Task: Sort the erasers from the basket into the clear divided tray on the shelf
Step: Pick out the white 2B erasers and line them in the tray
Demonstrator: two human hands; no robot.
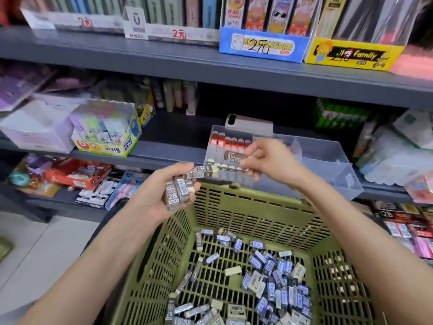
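Standing at the far left of the middle shelf [164, 152], a yellow-green glue box [107, 137] holds pastel sticks, and a white carton [35, 132] touches its left side. Nearer and to the right, the left hand [161, 198] curls round a bundle of 2B erasers [179, 192]. At least four show: three upright against the palm and one lying across the fingertips.

Below both forearms sits the green basket [248, 214]. Its slatted far rim crosses in front of the near wall of the clear divided tray [328, 165] and hides that edge. Loose erasers [271, 277], too many to count, lie heaped toward the basket's near right corner, with a few scattered to the left.

The tray rests on the middle shelf. Its left compartment carries a far row of about six red-sleeved erasers [230, 141] and a near row of pale-ended ones [225, 167].

Over that compartment the right hand [269, 160] pinches a single dark eraser [234, 157] between thumb and fingers, and it covers part of the tray's middle. A phone [248, 123] leans just behind the tray.

On the top shelf, far right, one blue display box [264, 46] and one yellow display box [351, 55] stand side by side.
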